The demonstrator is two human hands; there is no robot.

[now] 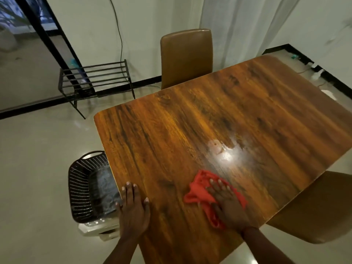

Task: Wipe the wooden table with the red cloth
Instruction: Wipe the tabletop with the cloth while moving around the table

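The wooden table (190,130) fills the middle of the view, glossy, with a bright light reflection and a pale smear near its centre. A crumpled red cloth (199,191) lies on the near part of the tabletop. My right hand (226,201) presses flat on top of the cloth, fingers spread, covering its right half. My left hand (133,204) rests flat on the table's near left edge, fingers apart, holding nothing.
A brown chair (186,54) stands at the far side and another chair (314,210) at the near right. A black woven basket (83,187) sits on the floor left of the table, over a white object. A black metal rack (95,79) stands by the wall.
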